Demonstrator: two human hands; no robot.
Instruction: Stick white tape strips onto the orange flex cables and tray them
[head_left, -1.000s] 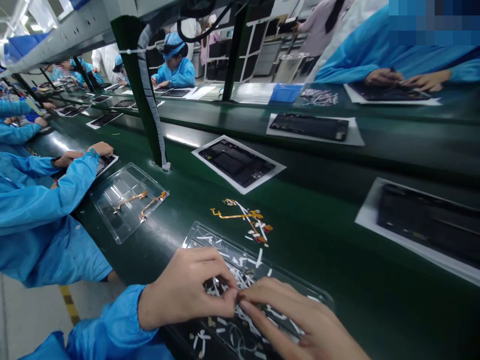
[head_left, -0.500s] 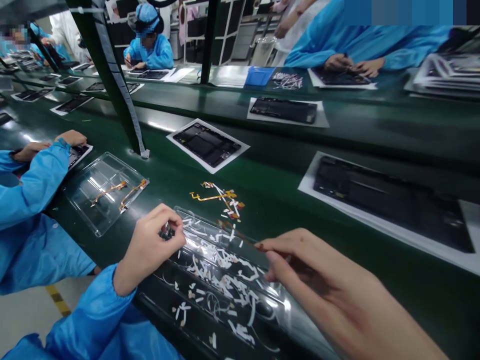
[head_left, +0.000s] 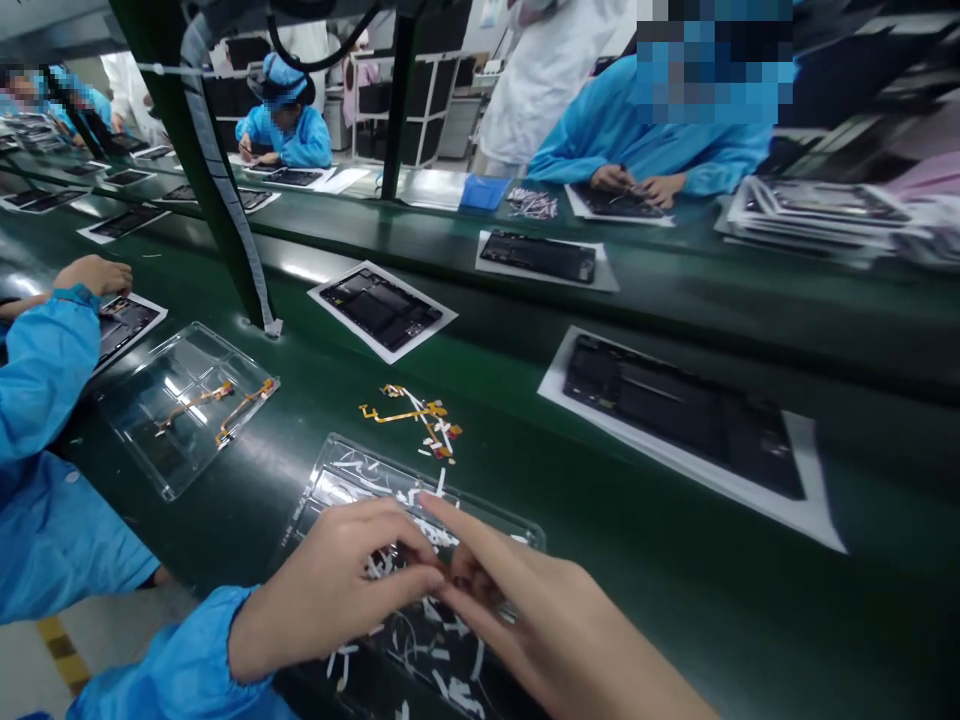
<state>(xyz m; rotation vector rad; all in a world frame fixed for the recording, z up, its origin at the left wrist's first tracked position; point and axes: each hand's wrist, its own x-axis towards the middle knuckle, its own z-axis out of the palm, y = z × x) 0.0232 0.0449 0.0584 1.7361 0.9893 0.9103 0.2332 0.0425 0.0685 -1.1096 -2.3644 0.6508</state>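
My left hand and my right hand meet fingertip to fingertip over a clear plastic tray littered with white paper strips. Both pinch a small part between them that is too small to name. Just beyond the tray lies an orange flex cable among more white scraps on the green belt. A dark tablet chassis on a white sheet rests on the belt to the right of my hands.
A second clear tray with two orange flex cables sits at the left, by a neighbour's blue sleeve. More chassis on white sheets lie further up the belt. A green post stands behind. Other workers in blue sit across the line.
My hands, apart half a second ago, have come together again over the tray. The view has shifted and the chassis on the right sits closer to the middle.
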